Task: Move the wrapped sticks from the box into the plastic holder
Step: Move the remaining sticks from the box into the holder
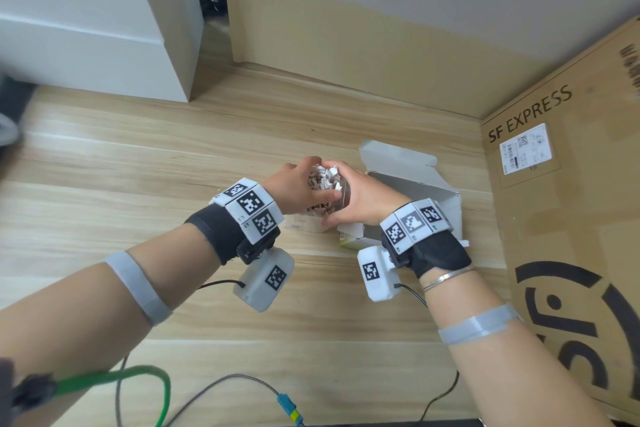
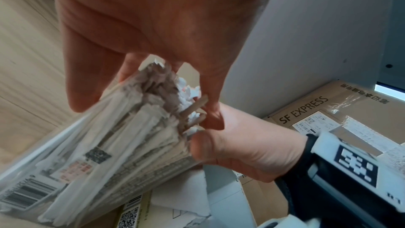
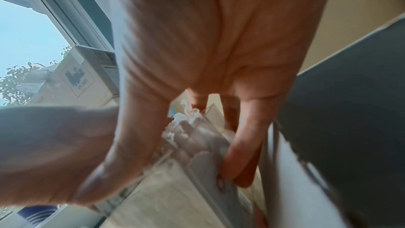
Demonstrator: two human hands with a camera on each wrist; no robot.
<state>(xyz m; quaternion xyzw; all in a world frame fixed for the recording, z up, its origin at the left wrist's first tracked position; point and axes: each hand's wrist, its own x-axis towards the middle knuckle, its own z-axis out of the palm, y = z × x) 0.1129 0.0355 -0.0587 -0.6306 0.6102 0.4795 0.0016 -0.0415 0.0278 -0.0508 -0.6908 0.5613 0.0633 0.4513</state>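
Between the two hands, above the worktop (image 1: 242, 135) and just left of the open box (image 1: 412, 191), stands the bundle of sticks (image 1: 322, 180), already seated in the clear holder (image 1: 343, 199). Long axis near upright, tilted a little; tops poke up past the rim. Left hand (image 1: 294, 191) wraps the bundle from the left, thumb across the front, fingers curled over the top ends: grip closed on the sticks. Right hand (image 1: 360, 201) clasps the holder from the right and near side, grip closed round its wall. Both equally near; left looks better set to press the ends down. Sticks (image 2: 122, 138) look thin, pale, paper-wrapped, packed tight, printed text and barcodes on the wraps, torn white paper and a few bare wooden tips at the top. Box seems emptied, though its inside is partly hidden.
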